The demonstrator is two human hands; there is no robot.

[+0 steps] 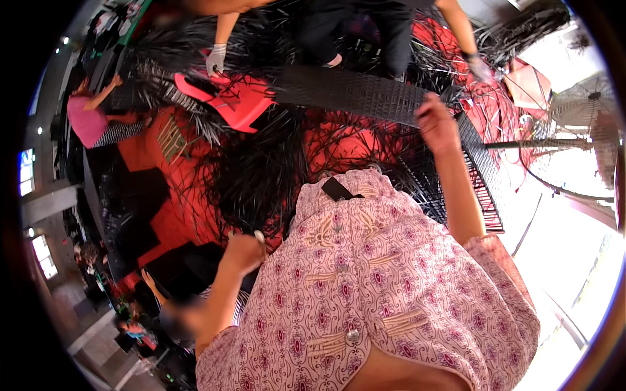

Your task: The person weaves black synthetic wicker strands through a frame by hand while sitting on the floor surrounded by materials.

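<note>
My left hand is closed beside my left hip, low over the black strips. A small pale piece shows at its thumb side; what the hand holds I cannot make out. My right hand is raised at the right end of a long black woven panel, its fingers curled together. Something dark shows between those fingers, too small to name. Beyond my lap the panel stretches across from a red plastic chair. A short black strip lies on my patterned clothing.
Loose black strips are heaped over the red floor. Opposite me, a co-worker's gloved hand touches the red chair. Another person in pink sits at the far left. A large fan stands at right.
</note>
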